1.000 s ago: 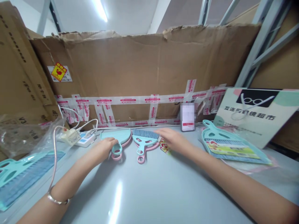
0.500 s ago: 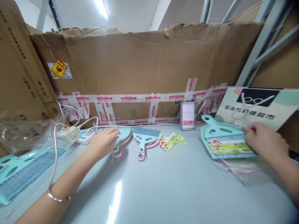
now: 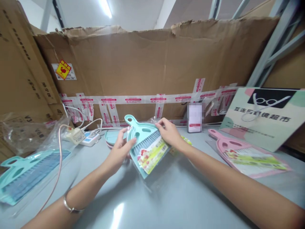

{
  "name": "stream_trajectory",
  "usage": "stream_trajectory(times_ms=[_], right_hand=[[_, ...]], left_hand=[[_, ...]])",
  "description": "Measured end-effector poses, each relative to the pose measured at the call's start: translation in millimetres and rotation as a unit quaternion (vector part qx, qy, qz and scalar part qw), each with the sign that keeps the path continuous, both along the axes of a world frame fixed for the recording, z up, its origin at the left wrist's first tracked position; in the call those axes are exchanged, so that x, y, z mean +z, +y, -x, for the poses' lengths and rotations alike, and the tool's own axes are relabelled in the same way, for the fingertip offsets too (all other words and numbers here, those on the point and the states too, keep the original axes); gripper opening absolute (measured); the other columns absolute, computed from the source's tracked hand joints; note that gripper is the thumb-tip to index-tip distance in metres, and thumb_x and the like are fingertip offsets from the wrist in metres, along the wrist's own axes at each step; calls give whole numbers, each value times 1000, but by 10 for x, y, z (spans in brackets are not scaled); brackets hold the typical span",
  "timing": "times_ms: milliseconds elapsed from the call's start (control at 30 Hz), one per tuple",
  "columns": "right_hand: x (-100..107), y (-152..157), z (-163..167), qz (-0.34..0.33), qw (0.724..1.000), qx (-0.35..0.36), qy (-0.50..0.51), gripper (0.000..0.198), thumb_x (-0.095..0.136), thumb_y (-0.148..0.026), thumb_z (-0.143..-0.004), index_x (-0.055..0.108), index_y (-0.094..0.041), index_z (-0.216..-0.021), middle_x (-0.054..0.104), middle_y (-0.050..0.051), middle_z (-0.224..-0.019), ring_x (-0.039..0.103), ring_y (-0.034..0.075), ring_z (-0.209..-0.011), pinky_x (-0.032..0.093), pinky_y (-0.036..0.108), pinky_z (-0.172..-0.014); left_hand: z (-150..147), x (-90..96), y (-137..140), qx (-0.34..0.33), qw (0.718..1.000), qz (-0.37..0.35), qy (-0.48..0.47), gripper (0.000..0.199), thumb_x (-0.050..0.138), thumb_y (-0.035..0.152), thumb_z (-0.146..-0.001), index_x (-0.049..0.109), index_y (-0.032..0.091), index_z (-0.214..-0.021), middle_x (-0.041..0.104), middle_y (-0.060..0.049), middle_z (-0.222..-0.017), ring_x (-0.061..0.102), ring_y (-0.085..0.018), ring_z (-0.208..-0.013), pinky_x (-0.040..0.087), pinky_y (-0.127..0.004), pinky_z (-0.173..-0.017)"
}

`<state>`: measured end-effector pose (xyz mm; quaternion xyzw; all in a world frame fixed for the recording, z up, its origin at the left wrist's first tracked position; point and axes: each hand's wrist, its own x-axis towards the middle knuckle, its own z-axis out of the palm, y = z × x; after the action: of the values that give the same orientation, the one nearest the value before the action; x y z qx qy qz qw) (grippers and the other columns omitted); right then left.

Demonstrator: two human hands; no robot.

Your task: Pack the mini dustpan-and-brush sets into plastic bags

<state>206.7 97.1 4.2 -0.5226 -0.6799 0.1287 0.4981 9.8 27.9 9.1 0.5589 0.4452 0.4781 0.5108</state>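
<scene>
Above the table's middle I hold a turquoise dustpan and brush set (image 3: 142,129) in a clear bag, tilted, with its handle to the upper left. A green and yellow label card (image 3: 152,156) with red pictures lies across the bristles. My left hand (image 3: 122,148) grips its left edge, the thumb on the front. At the upper right edge, my right hand (image 3: 169,132) pinches the bag and pan. Behind my left hand, a turquoise dustpan (image 3: 110,136) rests on a pink one. The held set hides what lies behind it.
A bagged pink dustpan set (image 3: 222,144) lies on the right, before a paper bag (image 3: 264,127). On the left are a bagged turquoise set (image 3: 30,171), a power strip (image 3: 90,138) and a cable. A phone (image 3: 194,117) leans against the cardboard (image 3: 143,63). More cards (image 3: 187,140) show behind my right wrist.
My right hand has brought the turquoise set from the right side to the middle, uncovering the pink set. My left hand has left the dustpans at the back and taken hold of the set.
</scene>
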Motion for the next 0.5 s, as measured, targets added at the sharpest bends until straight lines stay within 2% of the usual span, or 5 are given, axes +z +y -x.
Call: stream_trajectory(times_ms=[133, 200, 333, 433, 500], right_hand=[[-67, -86, 94, -63, 995, -16, 78, 23, 51, -39, -77, 48, -21, -90, 54, 6, -98, 51, 19, -91, 40, 35, -81], [-115, -205, 76, 2, 988, 35, 150, 25, 55, -43, -74, 48, -22, -84, 56, 4, -87, 53, 18, -82, 43, 36, -76], [-227, -420, 142, 233, 894, 177, 339, 37, 68, -42, -63, 43, -22, -81, 60, -2, -68, 59, 15, -62, 48, 32, -61], [-256, -490, 192, 240, 844, 180, 445, 45, 75, -33, -54, 41, -21, -81, 64, -2, -68, 61, 14, -61, 49, 27, -58], [-225, -497, 152, 222, 830, 169, 483, 46, 75, -28, -52, 41, -22, -82, 65, -3, -70, 62, 14, -62, 49, 26, -56]], left_hand=[[159, -11, 117, 99, 994, 3, -46, 35, 61, 41, -72, 34, 28, -90, 47, 12, -52, 38, -6, -29, 24, -12, -26], [201, -31, 154, 101, 992, -9, -72, 33, 61, 41, -73, 32, 26, -81, 45, 12, -49, 37, -6, -28, 23, -13, -25], [133, -89, 138, 76, 993, -34, -82, 43, 63, 44, -71, 27, 21, -63, 35, 12, -42, 31, -4, -28, 21, -12, -25], [112, -36, 159, 31, 998, -36, -45, 46, 65, 48, -67, 32, 18, -57, 41, 9, -42, 37, -4, -30, 25, -14, -26], [258, 91, 244, 62, 996, -67, -21, 41, 68, 48, -64, 43, 17, -59, 53, 5, -51, 48, -6, -38, 33, -17, -30]])
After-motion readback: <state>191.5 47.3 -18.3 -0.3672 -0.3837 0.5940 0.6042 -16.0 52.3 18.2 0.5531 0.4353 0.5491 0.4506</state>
